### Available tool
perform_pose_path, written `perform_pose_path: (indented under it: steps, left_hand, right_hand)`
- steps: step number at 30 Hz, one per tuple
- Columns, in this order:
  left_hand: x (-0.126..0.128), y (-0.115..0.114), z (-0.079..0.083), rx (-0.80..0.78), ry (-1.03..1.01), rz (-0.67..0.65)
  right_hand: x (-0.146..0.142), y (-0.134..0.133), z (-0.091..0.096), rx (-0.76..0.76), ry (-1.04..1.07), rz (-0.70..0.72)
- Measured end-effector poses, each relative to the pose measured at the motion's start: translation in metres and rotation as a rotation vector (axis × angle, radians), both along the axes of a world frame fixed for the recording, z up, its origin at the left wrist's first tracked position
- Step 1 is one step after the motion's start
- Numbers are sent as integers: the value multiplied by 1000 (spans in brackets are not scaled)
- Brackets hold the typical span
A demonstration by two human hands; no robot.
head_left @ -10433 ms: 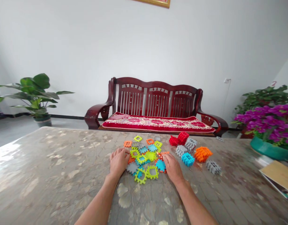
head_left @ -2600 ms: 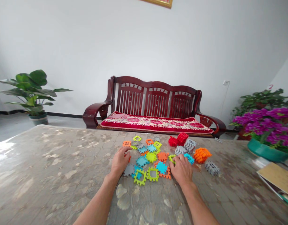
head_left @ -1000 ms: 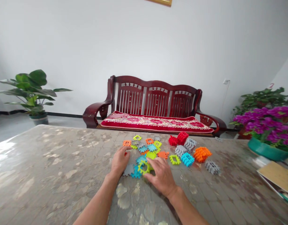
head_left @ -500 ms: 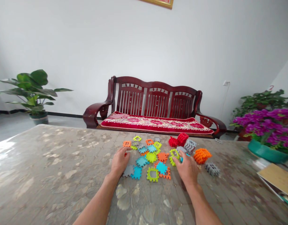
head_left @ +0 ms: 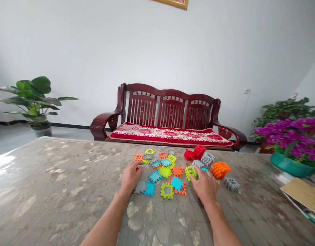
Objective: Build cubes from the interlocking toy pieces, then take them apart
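Observation:
In my right hand (head_left: 205,186) is a yellow-green toothed puzzle tile (head_left: 190,173) with an open middle, gripped at its right side; it may be several stacked together. My left hand (head_left: 131,177) rests at the left edge of the loose tiles, thumb and forefinger apart, a bit of orange showing between them. Nearest it are a grey tile (head_left: 140,187) and a blue tile (head_left: 149,188). Between the hands lie a solid yellow-green tile (head_left: 165,172), an orange tile (head_left: 178,171), a blue tile (head_left: 176,183) and a yellow-green frame tile (head_left: 167,195).
Past my right hand stand red tiles (head_left: 199,151), a grey stack (head_left: 207,159), an orange stack (head_left: 221,169) and another grey stack (head_left: 232,184). A flower pot (head_left: 292,166) and a brown notebook (head_left: 303,194) are at the right of the table (head_left: 57,191). A wooden bench (head_left: 170,109) stands behind.
The yellow-green tile in my right hand has turned and tipped, so its face shows differently. My left hand has stayed in place.

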State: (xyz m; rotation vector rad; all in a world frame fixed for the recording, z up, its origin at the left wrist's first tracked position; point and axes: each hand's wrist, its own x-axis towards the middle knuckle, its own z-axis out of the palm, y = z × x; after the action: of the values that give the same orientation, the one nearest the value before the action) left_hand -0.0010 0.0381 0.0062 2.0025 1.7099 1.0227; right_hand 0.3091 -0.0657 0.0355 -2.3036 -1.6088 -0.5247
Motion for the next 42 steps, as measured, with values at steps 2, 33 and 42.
perform_pose_path:
  steps: [2,33,42]
  left_hand:
    - [0,0,0,-6,7,3]
    - [0,-2,2,-22,1,-20]
    - [0,0,-1,-23,9,-11]
  right_hand:
    - [-1,-1,1,6,9,-14]
    - [-14,2,-6,-23,-51,-46]
    - [-14,2,-5,-57,-58,-66]
